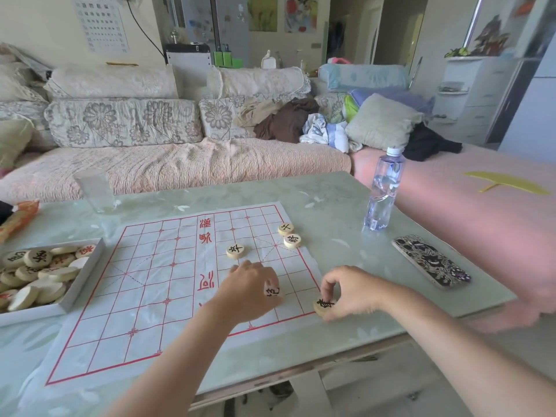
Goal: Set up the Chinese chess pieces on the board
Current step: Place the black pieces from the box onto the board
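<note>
The left hand (249,288) holds a piece (272,291) over the board (144,296); the right hand (350,285) pinches a second piece (324,305) at its near corner.

Home living room: cushioned sofa (180,164), strewn clothes (285,118), low table (331,206).

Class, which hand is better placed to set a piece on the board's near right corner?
Right. The right hand pinches the corner piece right there; the left hand grips a second piece further in.
</note>
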{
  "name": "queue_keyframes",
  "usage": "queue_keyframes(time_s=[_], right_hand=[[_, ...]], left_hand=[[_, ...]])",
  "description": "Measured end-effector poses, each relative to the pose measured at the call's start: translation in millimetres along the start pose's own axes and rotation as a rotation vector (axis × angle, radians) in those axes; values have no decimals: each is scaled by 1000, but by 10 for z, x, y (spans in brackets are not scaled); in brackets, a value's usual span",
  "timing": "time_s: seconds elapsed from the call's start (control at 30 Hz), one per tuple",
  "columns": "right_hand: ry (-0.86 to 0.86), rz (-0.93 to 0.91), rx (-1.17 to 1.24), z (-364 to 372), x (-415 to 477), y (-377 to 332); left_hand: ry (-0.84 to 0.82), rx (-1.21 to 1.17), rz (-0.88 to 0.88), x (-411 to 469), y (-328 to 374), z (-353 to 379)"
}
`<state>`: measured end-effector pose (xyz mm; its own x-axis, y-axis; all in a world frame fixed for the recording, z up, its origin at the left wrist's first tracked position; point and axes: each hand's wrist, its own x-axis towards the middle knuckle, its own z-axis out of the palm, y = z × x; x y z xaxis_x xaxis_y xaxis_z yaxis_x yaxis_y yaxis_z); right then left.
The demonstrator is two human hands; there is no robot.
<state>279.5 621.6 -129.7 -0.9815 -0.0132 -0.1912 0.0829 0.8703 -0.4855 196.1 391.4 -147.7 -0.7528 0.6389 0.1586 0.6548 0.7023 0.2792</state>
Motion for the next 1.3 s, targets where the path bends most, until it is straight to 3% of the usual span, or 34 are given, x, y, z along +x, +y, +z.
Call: queue_keyframes(time_s=[0.1, 0.3, 0.53, 0.8, 0.97, 1.13, 1.3], right_hand=[[-41, 16, -44, -31, 12, -22], [105, -20, 23, -63, 209, -313], [141, -167, 83, 109, 681, -1021], [116, -345, 126, 542, 1268, -2142], [76, -366, 149, 962, 1657, -2790], [51, -419, 38, 1296, 2062, -3452], [36, -496, -98, 1577, 2491, -4044]], left_hand=[[-2, 12, -12, 15, 3, 19], [99, -56, -35, 14, -87, 28], [157, -83, -133, -99, -540, -297], [229, -72, -321, -545, -1599, -797], [335, 9, -465, -894, -2433, -1087], [389, 93, -668, -1160, -3085, -1249], [409, 102, -731, -1323, -3548, -1319]])
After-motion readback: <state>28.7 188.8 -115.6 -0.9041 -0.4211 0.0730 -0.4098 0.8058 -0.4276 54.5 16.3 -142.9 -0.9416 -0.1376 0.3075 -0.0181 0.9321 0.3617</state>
